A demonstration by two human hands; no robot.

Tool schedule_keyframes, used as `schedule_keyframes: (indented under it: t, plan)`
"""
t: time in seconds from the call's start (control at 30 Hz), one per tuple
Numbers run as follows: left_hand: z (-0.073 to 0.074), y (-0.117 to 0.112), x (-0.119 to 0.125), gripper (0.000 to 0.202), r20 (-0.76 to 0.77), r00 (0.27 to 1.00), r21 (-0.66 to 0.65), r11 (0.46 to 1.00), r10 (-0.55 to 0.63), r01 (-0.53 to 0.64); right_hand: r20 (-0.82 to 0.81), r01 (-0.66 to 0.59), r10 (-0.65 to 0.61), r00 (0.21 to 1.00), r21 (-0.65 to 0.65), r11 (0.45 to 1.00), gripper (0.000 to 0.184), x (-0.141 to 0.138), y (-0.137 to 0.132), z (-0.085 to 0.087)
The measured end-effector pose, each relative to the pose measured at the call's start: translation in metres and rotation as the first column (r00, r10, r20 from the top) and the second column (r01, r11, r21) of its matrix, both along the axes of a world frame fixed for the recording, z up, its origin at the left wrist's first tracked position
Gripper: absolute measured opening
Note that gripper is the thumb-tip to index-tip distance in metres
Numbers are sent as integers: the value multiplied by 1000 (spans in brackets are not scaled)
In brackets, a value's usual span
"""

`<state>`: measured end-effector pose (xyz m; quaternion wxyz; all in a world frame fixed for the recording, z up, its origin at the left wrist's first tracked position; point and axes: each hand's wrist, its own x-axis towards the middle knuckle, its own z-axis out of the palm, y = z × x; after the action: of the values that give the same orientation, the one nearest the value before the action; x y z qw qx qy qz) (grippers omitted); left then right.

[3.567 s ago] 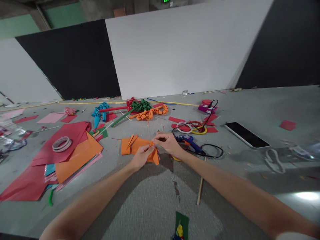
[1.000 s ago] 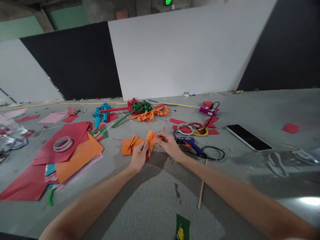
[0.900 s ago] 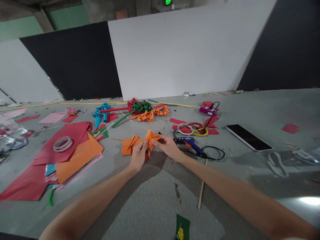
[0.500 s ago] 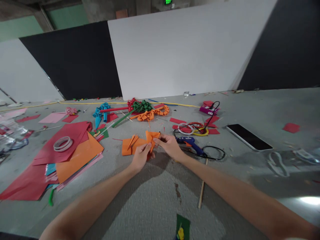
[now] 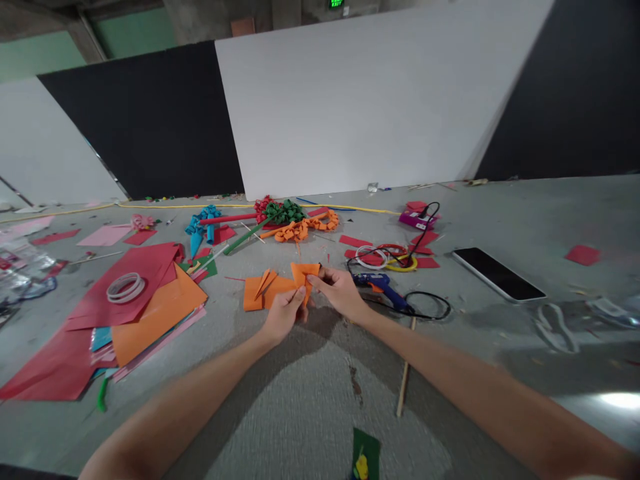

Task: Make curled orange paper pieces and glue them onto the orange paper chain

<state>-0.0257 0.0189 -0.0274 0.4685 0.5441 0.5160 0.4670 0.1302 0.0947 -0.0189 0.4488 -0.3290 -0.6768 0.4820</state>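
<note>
Both my hands meet over a small folded orange paper piece (image 5: pixel 303 274) held just above the grey floor. My left hand (image 5: pixel 283 313) pinches its lower edge with thumb and fingers. My right hand (image 5: pixel 341 289) pinches its right side, fingers closed on the fold. More folded orange paper (image 5: pixel 260 291) lies flat right behind my left hand.
A blue glue gun (image 5: pixel 380 287) with black cord lies right of my right hand, a wooden stick (image 5: pixel 405 375) beside my forearm. A phone (image 5: pixel 497 275) rests further right. Stacked coloured sheets (image 5: pixel 145 313) with a tape roll (image 5: pixel 123 287) lie left. Paper flowers (image 5: pixel 280 220) sit behind.
The orange piece has been lifted off the floor and turned between my fingers; its folded flap now stands upright. Both hands stayed in nearly the same place.
</note>
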Motion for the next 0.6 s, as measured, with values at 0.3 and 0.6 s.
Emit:
schedule_keyframes:
  t: [0.3, 0.6]
  plan:
    - [-1, 0, 1, 69, 13, 1000, -15, 1000, 11, -11, 22, 18, -19, 1000, 42, 999, 51, 1, 1, -4]
    - [-1, 1, 1, 63, 53, 996, -1, 997, -72, 72, -5, 69, -69, 998, 21, 997, 51, 1, 0, -3]
